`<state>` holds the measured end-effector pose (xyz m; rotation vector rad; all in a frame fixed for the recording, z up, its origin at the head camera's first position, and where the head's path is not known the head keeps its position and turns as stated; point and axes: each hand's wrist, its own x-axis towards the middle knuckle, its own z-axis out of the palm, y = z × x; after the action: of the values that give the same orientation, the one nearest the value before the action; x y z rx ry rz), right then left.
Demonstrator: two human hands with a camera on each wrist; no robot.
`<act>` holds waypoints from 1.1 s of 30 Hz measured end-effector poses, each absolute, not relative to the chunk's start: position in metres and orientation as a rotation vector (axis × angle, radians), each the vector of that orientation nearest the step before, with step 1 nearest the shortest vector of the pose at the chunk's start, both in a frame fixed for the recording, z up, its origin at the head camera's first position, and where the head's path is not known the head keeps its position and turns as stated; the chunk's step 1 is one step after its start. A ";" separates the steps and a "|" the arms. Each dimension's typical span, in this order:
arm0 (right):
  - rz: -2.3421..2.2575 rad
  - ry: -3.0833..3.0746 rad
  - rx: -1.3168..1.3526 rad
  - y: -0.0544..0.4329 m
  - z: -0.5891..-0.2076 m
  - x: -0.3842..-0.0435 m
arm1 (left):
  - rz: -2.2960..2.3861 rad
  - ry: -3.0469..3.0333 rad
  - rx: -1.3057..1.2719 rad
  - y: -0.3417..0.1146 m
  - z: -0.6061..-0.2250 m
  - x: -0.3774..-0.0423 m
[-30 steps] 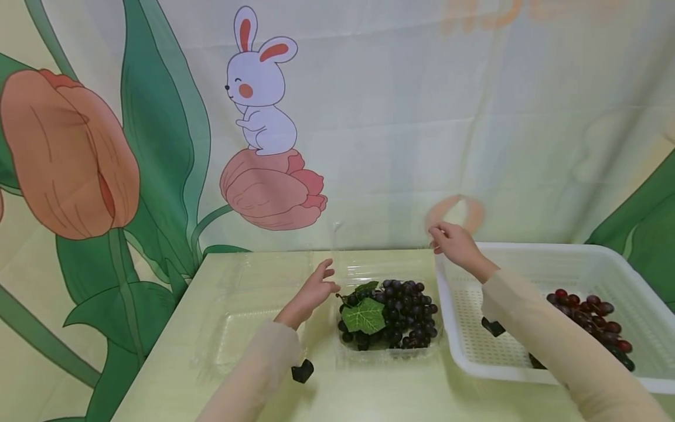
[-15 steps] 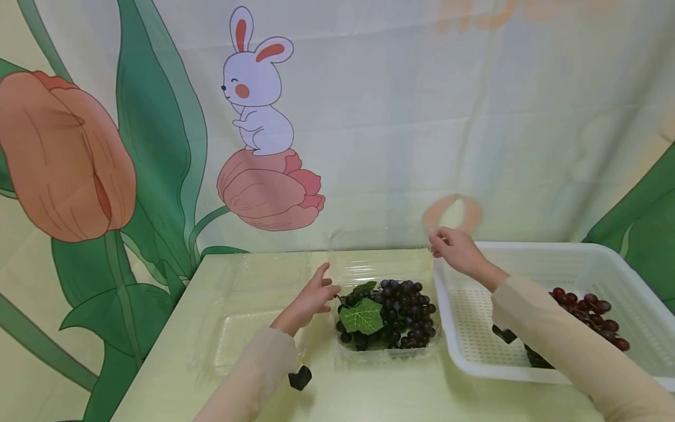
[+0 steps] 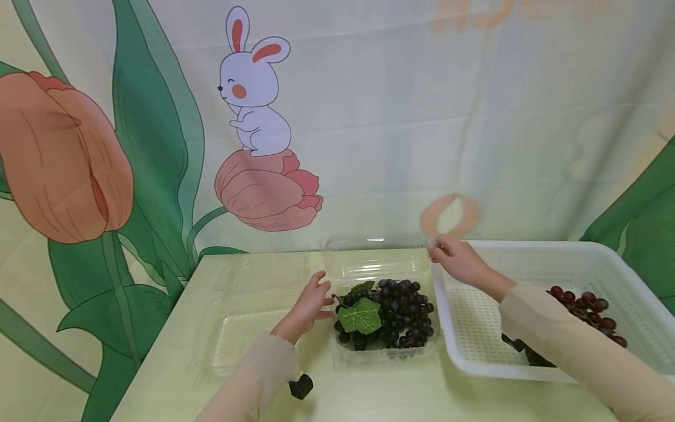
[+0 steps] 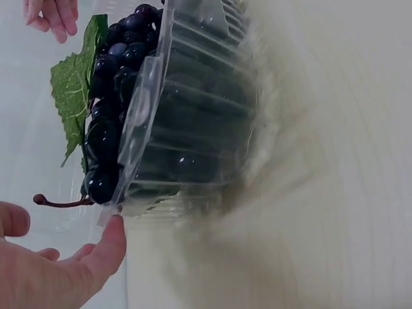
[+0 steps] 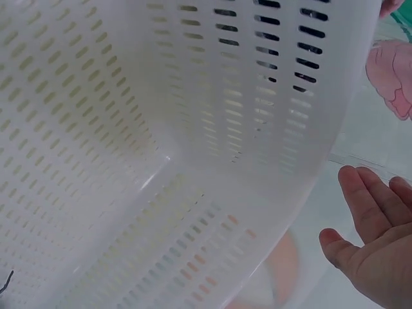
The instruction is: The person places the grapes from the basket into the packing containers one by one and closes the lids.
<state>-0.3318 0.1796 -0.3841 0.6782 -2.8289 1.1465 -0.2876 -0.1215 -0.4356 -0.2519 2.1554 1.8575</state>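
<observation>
While the clear lid (image 3: 377,249) is pinched at its corner by the right hand (image 3: 453,258) in head view, only loose fingers are shown by the right wrist cam. Clamshell w/ dark grapes (image 3: 392,313) is touched by relaxed left hand (image 3: 311,302) fingertips, clearest in left wrist cam.

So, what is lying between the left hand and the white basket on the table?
In the head view, the clear clamshell box of dark grapes with a green leaf lies between the left hand and the white basket.
</observation>
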 end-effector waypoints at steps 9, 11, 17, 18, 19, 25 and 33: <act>1.099 -2.819 0.805 0.173 -0.387 -0.317 | 1.918 2.189 -0.380 -0.130 -0.438 -0.284; 1.099 -2.814 0.827 0.172 -0.388 -0.314 | 1.926 2.183 -0.386 -0.133 -0.437 -0.283; 1.048 -2.826 0.880 0.171 -0.392 -0.306 | 1.964 2.135 -0.359 -0.140 -0.437 -0.280; 1.038 -2.827 0.888 0.171 -0.392 -0.305 | 1.967 2.129 -0.348 -0.141 -0.438 -0.280; 1.028 -2.827 0.895 0.171 -0.392 -0.303 | 1.969 2.125 -0.337 -0.142 -0.438 -0.279; 0.973 -2.874 0.965 0.172 -0.391 -0.294 | 1.971 2.085 -0.308 -0.146 -0.438 -0.279; 0.803 -2.966 1.098 0.175 -0.387 -0.285 | 1.987 1.995 -0.271 -0.150 -0.436 -0.276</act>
<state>-0.2851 0.1754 -0.3874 1.0980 -2.9663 0.8027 -0.2758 -0.1499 -0.4360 -0.2705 1.9953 1.9867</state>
